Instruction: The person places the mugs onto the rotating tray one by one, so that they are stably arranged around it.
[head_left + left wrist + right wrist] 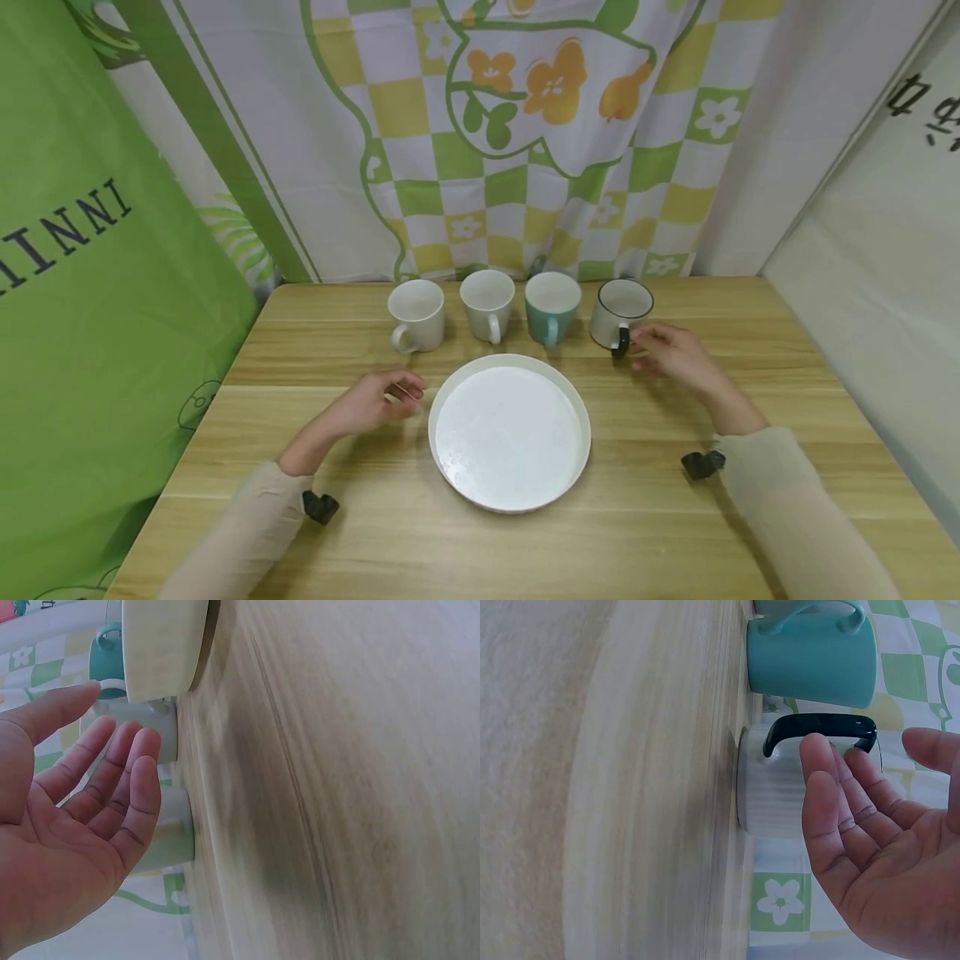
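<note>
A white mug with a dark rim point(609, 321) and a black handle point(821, 724) stands at the right end of a row of mugs. Right at that handle are the fingertips of my right hand point(671, 354), loosely bent, with the thumb apart from them in the right wrist view. My left hand point(378, 402) hovers left of a round white tray point(510, 508), palm turned toward it, fingers relaxed and holding nothing. The tray lies on the table in front of the mugs, between both hands.
Along the row's left stand two white mugs, one at the end point(423, 329) and one beside it point(483, 312), then a teal mug point(551, 321). All handles face the near side. A patterned curtain point(525, 192) hangs behind the wooden table point(600, 550), with a green cloth point(90, 333) at left.
</note>
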`<action>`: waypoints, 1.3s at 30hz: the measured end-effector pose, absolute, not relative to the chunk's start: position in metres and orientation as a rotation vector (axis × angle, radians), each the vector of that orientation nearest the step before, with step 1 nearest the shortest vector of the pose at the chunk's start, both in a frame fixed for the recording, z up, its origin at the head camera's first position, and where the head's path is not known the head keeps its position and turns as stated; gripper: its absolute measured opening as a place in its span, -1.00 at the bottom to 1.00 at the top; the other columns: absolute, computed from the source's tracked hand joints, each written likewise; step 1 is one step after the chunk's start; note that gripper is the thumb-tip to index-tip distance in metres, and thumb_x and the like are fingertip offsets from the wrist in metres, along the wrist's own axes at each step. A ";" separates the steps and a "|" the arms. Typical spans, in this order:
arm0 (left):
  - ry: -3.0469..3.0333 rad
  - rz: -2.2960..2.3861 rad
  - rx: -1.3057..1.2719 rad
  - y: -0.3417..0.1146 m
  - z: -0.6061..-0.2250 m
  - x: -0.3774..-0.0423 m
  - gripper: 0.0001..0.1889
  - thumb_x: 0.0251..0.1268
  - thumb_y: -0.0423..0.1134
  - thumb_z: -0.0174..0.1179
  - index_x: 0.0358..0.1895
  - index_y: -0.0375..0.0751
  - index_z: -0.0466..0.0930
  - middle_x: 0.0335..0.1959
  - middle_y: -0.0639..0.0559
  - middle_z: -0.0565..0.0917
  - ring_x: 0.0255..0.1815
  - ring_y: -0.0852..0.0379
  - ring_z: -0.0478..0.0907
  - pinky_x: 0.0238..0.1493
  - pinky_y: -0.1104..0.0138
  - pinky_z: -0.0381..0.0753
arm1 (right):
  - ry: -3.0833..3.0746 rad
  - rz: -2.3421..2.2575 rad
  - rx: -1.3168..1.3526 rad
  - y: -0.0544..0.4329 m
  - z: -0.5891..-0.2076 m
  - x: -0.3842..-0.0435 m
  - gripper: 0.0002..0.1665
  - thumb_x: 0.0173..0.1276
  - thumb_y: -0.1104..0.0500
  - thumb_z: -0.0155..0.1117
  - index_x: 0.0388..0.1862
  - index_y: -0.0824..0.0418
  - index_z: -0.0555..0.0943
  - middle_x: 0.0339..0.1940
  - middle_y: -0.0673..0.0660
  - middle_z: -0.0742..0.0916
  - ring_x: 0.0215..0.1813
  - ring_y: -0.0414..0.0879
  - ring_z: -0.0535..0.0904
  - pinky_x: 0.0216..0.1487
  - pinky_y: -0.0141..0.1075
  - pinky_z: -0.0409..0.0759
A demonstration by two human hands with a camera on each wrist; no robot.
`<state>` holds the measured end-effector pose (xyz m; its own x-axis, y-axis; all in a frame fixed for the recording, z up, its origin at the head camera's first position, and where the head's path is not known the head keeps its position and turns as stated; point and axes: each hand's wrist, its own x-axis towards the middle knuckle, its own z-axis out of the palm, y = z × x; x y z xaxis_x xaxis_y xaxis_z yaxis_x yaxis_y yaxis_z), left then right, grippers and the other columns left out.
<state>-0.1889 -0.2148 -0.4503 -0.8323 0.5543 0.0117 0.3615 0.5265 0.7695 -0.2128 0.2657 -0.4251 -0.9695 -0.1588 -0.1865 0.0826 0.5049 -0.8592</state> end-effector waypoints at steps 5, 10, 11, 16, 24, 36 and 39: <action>2.506 1.202 0.830 -0.211 -0.456 -0.189 -0.71 0.27 -0.36 0.34 0.04 -0.35 0.62 -0.11 -0.19 0.72 -0.13 0.02 0.70 -0.08 0.36 0.69 | 2.519 -1.444 -0.078 0.264 -0.427 -0.212 -0.45 0.63 -0.03 -0.06 0.28 0.41 0.44 0.16 0.49 0.59 -0.13 -0.09 0.72 -0.14 -0.14 0.73; 2.484 1.210 0.844 -0.206 -0.458 -0.186 -0.66 0.23 -0.41 0.37 0.07 -0.36 0.61 -0.13 -0.17 0.72 -0.12 0.04 0.69 -0.08 0.36 0.70 | 2.541 -1.412 -0.085 0.263 -0.430 -0.214 -0.46 0.63 -0.02 -0.06 0.26 0.41 0.46 0.14 0.47 0.61 -0.14 -0.11 0.72 -0.17 -0.17 0.72; 2.480 1.210 0.842 -0.205 -0.458 -0.186 -0.64 0.22 -0.40 0.37 0.08 -0.36 0.60 -0.13 -0.17 0.72 -0.12 0.03 0.69 -0.08 0.36 0.70 | 2.545 -1.406 -0.085 0.263 -0.430 -0.214 -0.45 0.63 -0.03 -0.05 0.26 0.41 0.46 0.15 0.47 0.62 -0.14 -0.10 0.72 -0.18 -0.17 0.72; 2.465 1.206 0.833 -0.203 -0.458 -0.185 -0.58 0.23 -0.38 0.38 0.16 -0.37 0.57 -0.12 -0.16 0.70 -0.11 0.02 0.68 -0.08 0.36 0.69 | 2.571 -1.381 -0.066 0.261 -0.431 -0.216 -0.43 0.60 -0.08 0.02 0.24 0.39 0.48 0.17 0.46 0.65 -0.14 -0.08 0.74 -0.22 -0.19 0.72; 2.429 1.202 0.790 -0.201 -0.457 -0.185 -0.48 0.24 -0.36 0.37 0.27 -0.33 0.50 -0.12 -0.19 0.67 -0.16 0.12 0.65 -0.09 0.37 0.70 | 2.582 -1.361 -0.047 0.260 -0.433 -0.220 -0.41 0.56 -0.11 0.08 0.20 0.39 0.49 0.14 0.45 0.67 -0.18 -0.11 0.73 -0.31 -0.21 0.71; 2.433 1.174 0.791 -0.200 -0.457 -0.185 -0.44 0.24 -0.35 0.38 0.31 -0.33 0.47 -0.12 -0.18 0.69 -0.16 0.14 0.65 -0.09 0.38 0.69 | 2.478 -1.457 -0.011 0.267 -0.433 -0.221 -0.38 0.61 0.01 0.01 0.37 0.48 0.32 0.29 0.50 0.55 -0.20 -0.28 0.69 -0.24 -0.24 0.71; 2.421 1.179 0.784 -0.201 -0.457 -0.185 -0.43 0.25 -0.34 0.37 0.32 -0.34 0.46 -0.08 -0.22 0.68 -0.16 0.14 0.65 -0.09 0.39 0.68 | 2.439 -1.484 -0.013 0.273 -0.433 -0.221 -0.35 0.62 0.01 -0.01 0.41 0.50 0.26 0.42 0.48 0.43 -0.19 -0.32 0.68 -0.22 -0.28 0.70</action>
<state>-0.1853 -0.2005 -0.4569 -0.7922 0.6077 -0.0569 0.3299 0.5048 0.7977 -0.2211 0.2726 -0.4333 -0.9592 -0.1547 -0.2366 0.1391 0.4703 -0.8715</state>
